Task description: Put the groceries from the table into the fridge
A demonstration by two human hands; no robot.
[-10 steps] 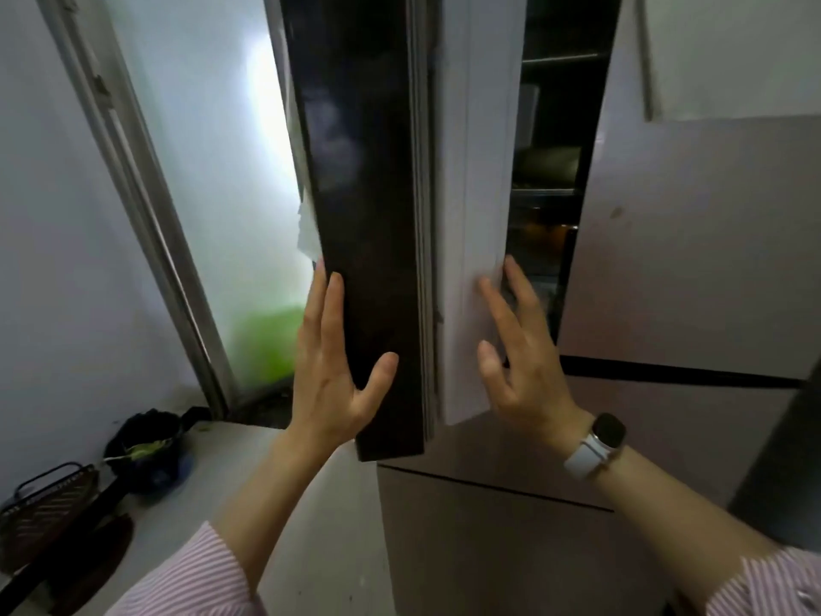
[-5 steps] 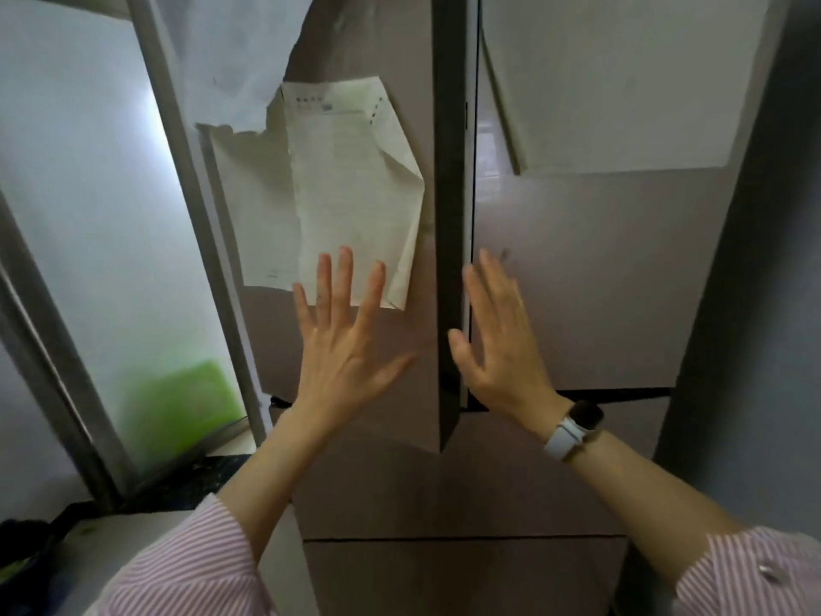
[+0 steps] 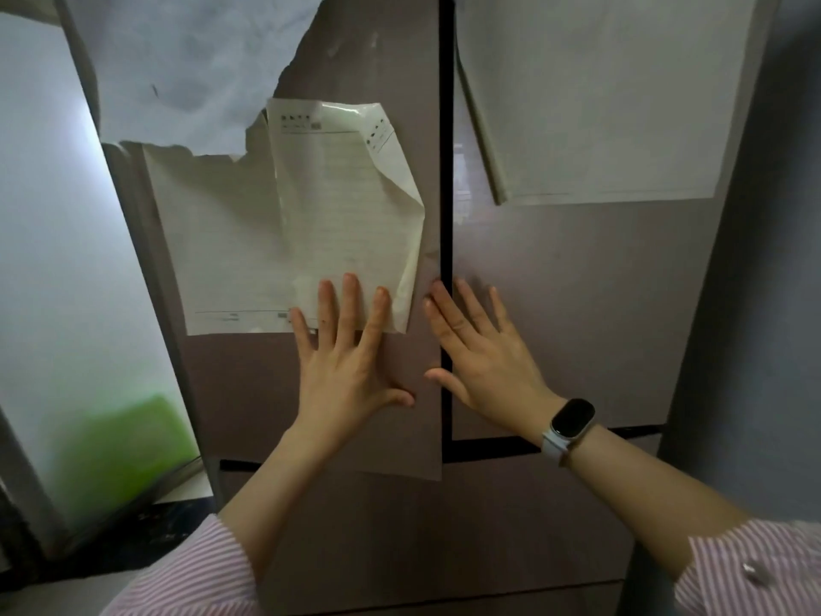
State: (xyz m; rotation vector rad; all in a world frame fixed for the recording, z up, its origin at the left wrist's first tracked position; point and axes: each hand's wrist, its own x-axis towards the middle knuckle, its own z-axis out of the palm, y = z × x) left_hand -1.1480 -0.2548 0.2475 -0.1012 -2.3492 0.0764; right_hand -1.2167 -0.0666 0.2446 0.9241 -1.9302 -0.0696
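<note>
A tall mauve fridge fills the head view, with two upper doors side by side. My left hand [image 3: 346, 362] presses flat with spread fingers on the left door [image 3: 275, 393], its fingertips over the lower edge of a creased paper sheet [image 3: 320, 224] stuck there. My right hand [image 3: 480, 357], a watch on its wrist, lies flat on the right door [image 3: 577, 304] beside the dark centre seam. Both doors look closed or nearly so. No groceries are in sight.
A large white sheet [image 3: 599, 95] hangs on the right door, another torn sheet [image 3: 186, 68] on the upper left. A frosted window with a green blur [image 3: 115, 446] sits to the left. The lower fridge drawer front [image 3: 400, 526] is below my arms.
A second ago the left door stood ajar, showing dark shelves. Both hands pushed it in, and now the doors meet at the seam. My view has shifted to face the fridge front.
</note>
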